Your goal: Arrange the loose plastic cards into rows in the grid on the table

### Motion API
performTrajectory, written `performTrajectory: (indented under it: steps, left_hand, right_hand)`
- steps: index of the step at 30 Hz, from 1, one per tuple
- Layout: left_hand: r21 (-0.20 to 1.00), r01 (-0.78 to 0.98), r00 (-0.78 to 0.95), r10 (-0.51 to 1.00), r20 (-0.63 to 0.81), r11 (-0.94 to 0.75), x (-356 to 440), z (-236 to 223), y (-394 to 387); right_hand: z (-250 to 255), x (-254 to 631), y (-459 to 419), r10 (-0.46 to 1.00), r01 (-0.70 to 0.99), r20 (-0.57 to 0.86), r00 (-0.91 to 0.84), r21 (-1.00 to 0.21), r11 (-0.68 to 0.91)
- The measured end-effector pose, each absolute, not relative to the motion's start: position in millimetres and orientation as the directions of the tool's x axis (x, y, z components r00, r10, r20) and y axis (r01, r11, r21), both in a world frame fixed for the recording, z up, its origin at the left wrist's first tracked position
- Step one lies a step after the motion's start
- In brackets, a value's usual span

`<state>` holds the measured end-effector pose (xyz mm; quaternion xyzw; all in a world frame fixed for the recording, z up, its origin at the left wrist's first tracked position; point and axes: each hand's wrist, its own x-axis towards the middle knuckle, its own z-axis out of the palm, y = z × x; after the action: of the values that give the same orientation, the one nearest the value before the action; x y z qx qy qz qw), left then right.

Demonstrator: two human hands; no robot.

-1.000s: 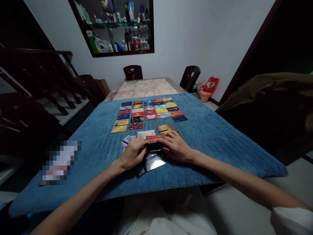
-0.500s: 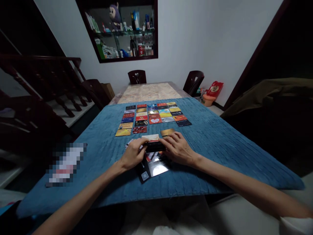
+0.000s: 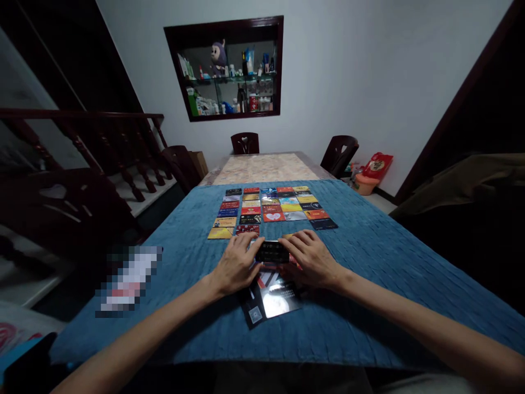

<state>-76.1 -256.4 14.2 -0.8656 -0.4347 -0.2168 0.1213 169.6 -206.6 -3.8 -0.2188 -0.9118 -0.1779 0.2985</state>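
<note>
Both my hands rest on a blue quilted cloth (image 3: 369, 257) over the table. My left hand (image 3: 238, 262) and my right hand (image 3: 311, 257) have their fingers curled around a gathered stack of cards (image 3: 272, 252), with a black card on top. A glossy dark sheet (image 3: 270, 298) lies just below the stack, partly under my hands. Beyond my hands, several colourful cards (image 3: 273, 208) lie face up in neat rows.
A blurred-out object (image 3: 129, 279) lies on the cloth at the left. The bare marble tabletop (image 3: 264, 167) continues beyond the cloth, with dark chairs (image 3: 245, 143) round it. A stair railing (image 3: 82, 137) stands at left, a wall shelf (image 3: 229, 71) behind.
My hands have pushed the loose cards together into one stack between them. The spread gold, red and white cards near my fingers are now gathered. The camera has tilted up.
</note>
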Motion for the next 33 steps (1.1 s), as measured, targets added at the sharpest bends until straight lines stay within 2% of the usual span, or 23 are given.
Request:
performTrajectory:
  steps: [7,21,27,33]
  left_hand:
    - [-0.202,0.814,0.574,0.699,0.427,-0.545,-84,18,-242]
    - [-0.178,0.870,0.493,0.811,0.314,-0.459,-114,48,-209]
    - [-0.233,0.873,0.482,0.828,0.285,-0.428,-130,59,-181]
    - [-0.281,0.871,0.472,0.842,0.260,-0.402,-144,64,-152]
  right_hand:
    - [5,157,-192,0.302,0.496,0.586,-0.752,0.201,0.845]
    - [25,114,-144,0.327,0.481,0.498,-0.803,0.218,0.849]
    - [38,91,-115,0.355,0.498,0.439,-0.826,0.272,0.823]
    - [46,70,-87,0.406,0.520,0.384,-0.829,0.264,0.812]
